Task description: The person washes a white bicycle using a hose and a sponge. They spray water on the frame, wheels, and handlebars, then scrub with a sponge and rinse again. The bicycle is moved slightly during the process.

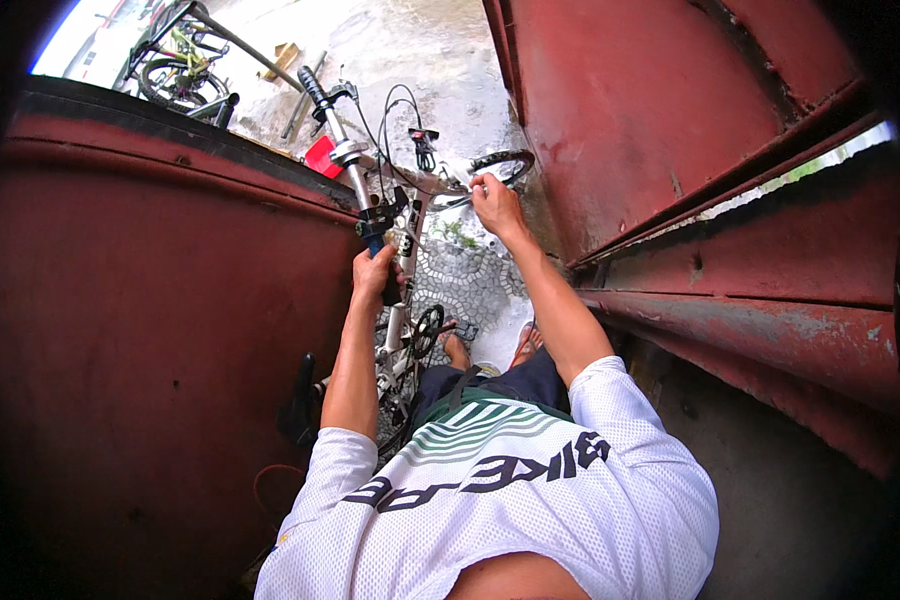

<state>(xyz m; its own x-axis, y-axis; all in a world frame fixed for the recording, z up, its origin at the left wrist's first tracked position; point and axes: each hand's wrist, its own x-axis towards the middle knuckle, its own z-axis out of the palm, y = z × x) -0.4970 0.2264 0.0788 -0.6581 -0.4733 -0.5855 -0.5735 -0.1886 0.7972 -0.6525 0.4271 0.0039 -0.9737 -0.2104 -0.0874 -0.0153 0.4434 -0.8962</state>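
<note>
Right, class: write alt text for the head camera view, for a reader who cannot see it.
Seen from above, a person in a white jersey holds a white bicycle between two rust-red metal doors: the left hand grips the handlebar, the right hand the toothed chainring. Another bicycle stands on the pavement beyond.

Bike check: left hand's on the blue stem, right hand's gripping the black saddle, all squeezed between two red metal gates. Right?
Not quite. The head view shows the right hand on the handlebar, not the saddle, which sits untouched lower left. The left hand does grip the stem, between the gates.
</note>
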